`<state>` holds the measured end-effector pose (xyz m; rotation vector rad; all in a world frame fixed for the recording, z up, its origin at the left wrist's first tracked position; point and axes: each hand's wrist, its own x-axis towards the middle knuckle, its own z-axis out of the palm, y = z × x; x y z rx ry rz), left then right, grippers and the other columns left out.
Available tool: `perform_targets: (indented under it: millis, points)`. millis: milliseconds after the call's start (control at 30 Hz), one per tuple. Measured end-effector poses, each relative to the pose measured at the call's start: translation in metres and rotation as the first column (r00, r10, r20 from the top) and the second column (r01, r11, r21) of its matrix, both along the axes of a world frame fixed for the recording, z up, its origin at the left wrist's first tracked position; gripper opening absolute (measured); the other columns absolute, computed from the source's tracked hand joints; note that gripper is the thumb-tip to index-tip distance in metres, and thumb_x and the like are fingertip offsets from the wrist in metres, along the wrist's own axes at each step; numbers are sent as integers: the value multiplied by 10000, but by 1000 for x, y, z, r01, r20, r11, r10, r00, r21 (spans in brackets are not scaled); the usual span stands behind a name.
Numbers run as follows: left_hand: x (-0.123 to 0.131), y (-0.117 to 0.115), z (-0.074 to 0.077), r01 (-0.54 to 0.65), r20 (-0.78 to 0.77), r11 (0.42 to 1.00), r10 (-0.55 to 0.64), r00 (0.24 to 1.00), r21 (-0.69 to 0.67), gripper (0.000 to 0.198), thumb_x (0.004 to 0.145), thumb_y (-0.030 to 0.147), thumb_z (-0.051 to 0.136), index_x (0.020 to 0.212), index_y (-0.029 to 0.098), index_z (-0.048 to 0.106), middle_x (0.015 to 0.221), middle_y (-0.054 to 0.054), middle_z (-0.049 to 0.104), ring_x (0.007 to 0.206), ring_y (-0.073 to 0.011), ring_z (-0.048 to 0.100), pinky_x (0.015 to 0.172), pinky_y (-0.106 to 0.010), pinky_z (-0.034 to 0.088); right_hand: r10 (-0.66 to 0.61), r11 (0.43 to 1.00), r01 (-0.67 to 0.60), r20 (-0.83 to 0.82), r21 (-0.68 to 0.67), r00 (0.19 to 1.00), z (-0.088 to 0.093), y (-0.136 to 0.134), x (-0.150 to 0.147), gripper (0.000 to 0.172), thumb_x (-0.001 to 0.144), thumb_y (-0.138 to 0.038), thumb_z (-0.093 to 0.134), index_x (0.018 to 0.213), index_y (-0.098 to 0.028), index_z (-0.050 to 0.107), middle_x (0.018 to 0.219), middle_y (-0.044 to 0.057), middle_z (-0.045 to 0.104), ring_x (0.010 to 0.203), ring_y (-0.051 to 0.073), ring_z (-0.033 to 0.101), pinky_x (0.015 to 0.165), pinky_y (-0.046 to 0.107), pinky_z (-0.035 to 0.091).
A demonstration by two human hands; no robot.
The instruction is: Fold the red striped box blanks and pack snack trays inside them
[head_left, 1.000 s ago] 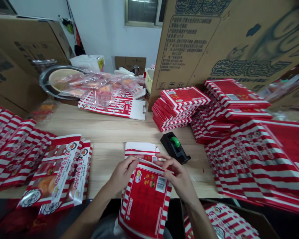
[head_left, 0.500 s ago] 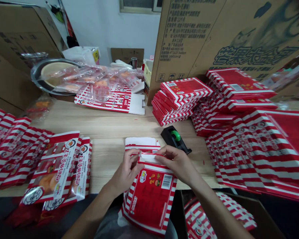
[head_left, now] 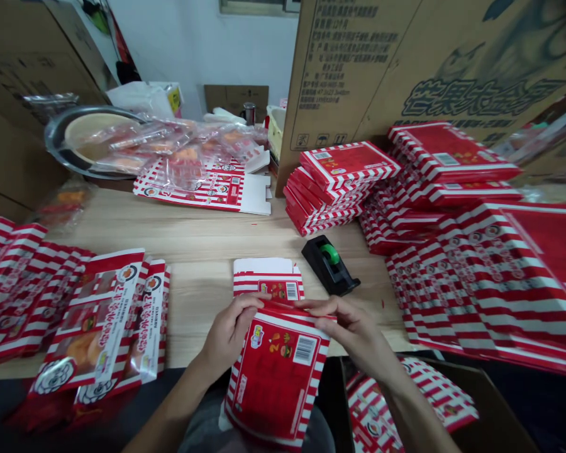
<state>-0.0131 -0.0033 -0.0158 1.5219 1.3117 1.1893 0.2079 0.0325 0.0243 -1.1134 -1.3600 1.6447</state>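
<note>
The left hand (head_left: pixel 229 333) and right hand (head_left: pixel 353 330) each pinch the top edge of a red-and-white striped carton (head_left: pixel 276 377) between thumb and fingers. The carton stands tilted, its lower part hanging past the near edge of the wooden counter (head_left: pixel 193 226). Just behind it, a second carton (head_left: pixel 266 280) lies flat on the counter. A black tape dispenser (head_left: pixel 330 265) sits nearby to the right, with stacked cartons (head_left: pixel 339 185) beyond it.

A red, white-striped paperboard carton (head_left: pixel 276 377) lies tilted, its barcode panel showing.
</note>
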Motion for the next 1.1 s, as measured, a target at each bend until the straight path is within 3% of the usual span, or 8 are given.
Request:
perform_targets:
  millis: [200,267,367,500,667,867,1000,1100]
  points:
    - [7,-2,-4,-105,-49,994,104,993,-21,165,865,265,421,872,220,579,907,-21,662,839,-162,605,761,-254,470,1,999,-2,26,41,1000,-20,-12,10,150,692,-324,695,819,-248,722,1142,52,643,1081,247,569,911,394,445]
    - [1,4,3,-198,-54,980,197,979,-19,168,861,299,426,852,220,574,859,-12,648,818,-161,598,752,-250,465,-155,977,130,151,166,976,-32,9,25,222,717,-415,642,839,-247,721,1111,62,652,1087,247,552,940,404,405]
    - [-17,20,22,-337,-10,942,337,942,-10,195,860,364,431,835,210,550,860,-14,632,837,-165,586,765,-260,455,-466,873,385,274,299,842,-54,53,52,296,670,-482,640,780,-217,713,927,80,687,982,260,570,932,429,373]
    - [-40,41,44,-194,96,978,201,975,-75,253,837,437,471,843,191,529,907,-38,653,838,-177,597,742,-273,463,-400,914,346,337,210,852,-73,83,80,310,577,-478,698,559,-170,672,577,50,643,660,235,594,730,404,458]
    - [-44,57,43,-127,71,981,139,988,-146,276,814,466,495,835,192,524,926,-29,658,758,-150,593,666,-235,457,-378,924,337,306,180,874,-87,55,90,391,647,-561,598,683,-178,665,737,50,675,732,217,605,704,351,474]
    - [-23,67,42,-86,5,983,88,996,-163,286,825,472,448,825,196,522,850,-8,632,749,-154,570,680,-244,446,-543,838,460,360,294,759,-118,44,85,301,655,-490,602,631,-190,607,691,43,623,730,213,558,737,358,435]
    - [-16,66,60,-10,-125,992,-6,992,-124,267,861,428,378,823,203,517,798,6,588,727,-147,538,682,-240,429,-564,823,472,355,316,746,-108,49,84,324,690,-502,552,593,-192,553,504,6,532,475,159,476,483,290,403]
    - [-10,65,74,119,-205,986,-142,968,-121,240,878,377,354,822,206,513,801,13,570,737,-139,528,709,-236,420,-516,846,414,318,336,795,-66,42,73,310,745,-471,530,690,-173,595,483,-38,460,405,102,370,410,235,329]
